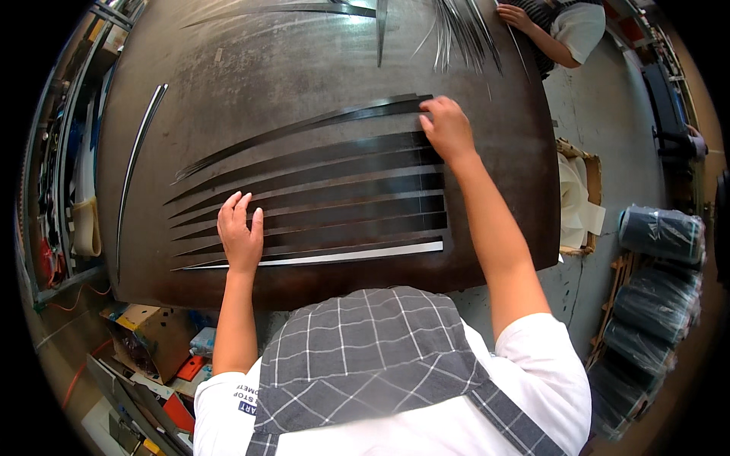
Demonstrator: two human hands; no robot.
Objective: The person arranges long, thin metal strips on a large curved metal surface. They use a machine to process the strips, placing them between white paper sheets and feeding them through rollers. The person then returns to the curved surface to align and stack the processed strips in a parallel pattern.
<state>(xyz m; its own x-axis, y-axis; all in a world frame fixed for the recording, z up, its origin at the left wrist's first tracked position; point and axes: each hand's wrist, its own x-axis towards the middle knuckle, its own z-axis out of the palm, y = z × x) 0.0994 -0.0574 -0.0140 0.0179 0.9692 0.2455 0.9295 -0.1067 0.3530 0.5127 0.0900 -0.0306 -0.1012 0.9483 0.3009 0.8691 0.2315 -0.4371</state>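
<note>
Several long black tapered strips (319, 182) lie fanned side by side on a dark metal table (251, 61), their wide ends lined up at the right. A white strip (380, 251) lies along the near side of the row. Over the left part of the row is my left hand (241, 234), fingers apart and holding nothing. At the far right corner, my right hand (447, 129) has its fingers curled at the wide ends of the farthest black strips (357, 111). Its fingertips appear to pinch an end there, partly hidden by the hand.
A narrow glossy strip (131, 171) lies at the table's left. More strips (460, 34) are bunched at the far side, near another person's hand (515, 17). Wrapped dark rolls (658, 296) and an open carton (589, 201) stand right; shelving (72, 152) stands left.
</note>
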